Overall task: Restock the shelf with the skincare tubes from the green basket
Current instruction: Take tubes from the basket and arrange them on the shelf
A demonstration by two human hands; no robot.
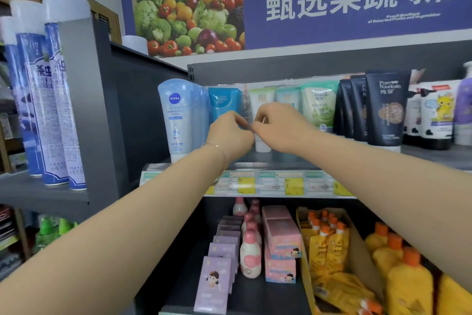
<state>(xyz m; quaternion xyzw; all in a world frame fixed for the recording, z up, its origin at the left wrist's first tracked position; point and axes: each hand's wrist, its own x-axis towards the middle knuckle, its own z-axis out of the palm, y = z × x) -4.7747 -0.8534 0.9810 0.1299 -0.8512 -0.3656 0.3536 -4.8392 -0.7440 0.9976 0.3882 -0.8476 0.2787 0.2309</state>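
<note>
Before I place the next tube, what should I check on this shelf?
1. Hands in place: ok; left hand and right hand meet at the shelf.
2. Grip: cannot tell; the curled fingers hide what they pinch.
3. Neighbours upright: ok; Nivea tube and black tubes stand on their caps.
4. Free slot: cannot tell; hands cover the spot beside the teal tube.
5. Green basket: cannot tell; out of view.
</note>
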